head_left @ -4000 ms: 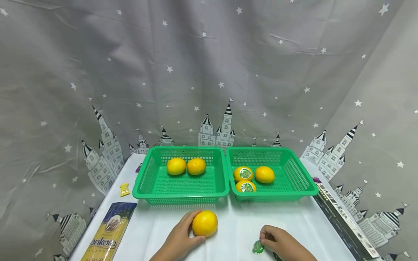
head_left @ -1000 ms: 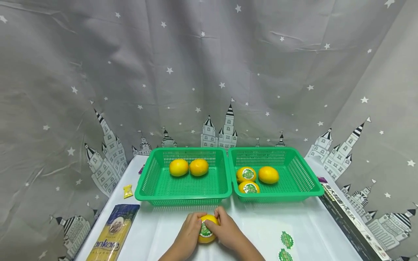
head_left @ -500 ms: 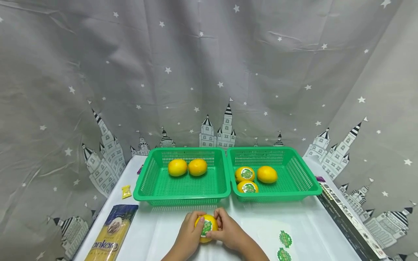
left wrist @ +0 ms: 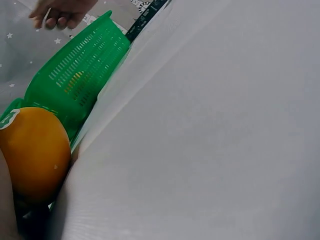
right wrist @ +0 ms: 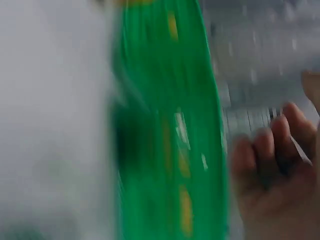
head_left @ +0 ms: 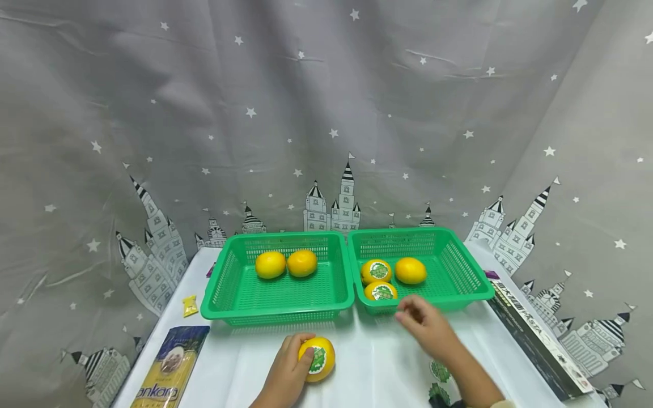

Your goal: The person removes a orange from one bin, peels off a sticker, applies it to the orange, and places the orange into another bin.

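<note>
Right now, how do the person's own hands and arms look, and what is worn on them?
The left hand and right hand wear no gloves. The left forearm is bare where visible. A pale beige sleeve edges the right arm; a dark piece beside it is too cropped to identify.

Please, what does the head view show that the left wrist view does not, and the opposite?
Only the head view: the Ankara packet, the small yellow sachet, and two loose green stickers.

Only the left wrist view: a small pale speck on the side of the held fruit.

Both: that fruit with its label, the left hand gripping it, the right hand, the green basket on the right, the dark box, the white tablecloth and the starry grey curtain.
</note>
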`<move>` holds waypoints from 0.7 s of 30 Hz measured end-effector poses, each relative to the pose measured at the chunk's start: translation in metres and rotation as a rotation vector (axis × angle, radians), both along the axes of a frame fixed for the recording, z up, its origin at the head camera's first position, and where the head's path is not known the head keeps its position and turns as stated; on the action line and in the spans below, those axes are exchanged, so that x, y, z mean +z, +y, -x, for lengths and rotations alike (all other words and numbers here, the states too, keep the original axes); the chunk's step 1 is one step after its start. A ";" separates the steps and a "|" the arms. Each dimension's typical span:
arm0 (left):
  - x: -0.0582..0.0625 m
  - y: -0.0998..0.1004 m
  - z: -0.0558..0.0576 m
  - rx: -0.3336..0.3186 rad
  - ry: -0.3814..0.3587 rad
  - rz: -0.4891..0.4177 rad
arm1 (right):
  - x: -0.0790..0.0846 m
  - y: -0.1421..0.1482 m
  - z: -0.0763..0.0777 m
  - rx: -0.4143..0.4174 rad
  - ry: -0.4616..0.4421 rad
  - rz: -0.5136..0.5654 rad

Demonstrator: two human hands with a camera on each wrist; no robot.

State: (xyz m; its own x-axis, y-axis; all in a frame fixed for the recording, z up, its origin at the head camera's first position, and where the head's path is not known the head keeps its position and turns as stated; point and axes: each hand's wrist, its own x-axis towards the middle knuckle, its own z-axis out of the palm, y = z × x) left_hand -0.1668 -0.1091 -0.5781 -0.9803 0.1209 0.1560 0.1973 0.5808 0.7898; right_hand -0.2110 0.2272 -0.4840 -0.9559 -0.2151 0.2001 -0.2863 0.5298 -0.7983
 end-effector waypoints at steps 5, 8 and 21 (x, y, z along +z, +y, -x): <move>0.001 -0.003 0.001 -0.002 -0.082 -0.027 | 0.020 0.100 0.055 -0.291 0.130 -0.290; 0.001 -0.003 0.002 -0.004 -0.088 -0.015 | 0.012 0.143 0.079 -0.272 0.011 -0.406; 0.000 -0.007 0.001 -0.060 -0.060 0.038 | -0.001 0.169 0.089 -0.096 -0.091 -0.474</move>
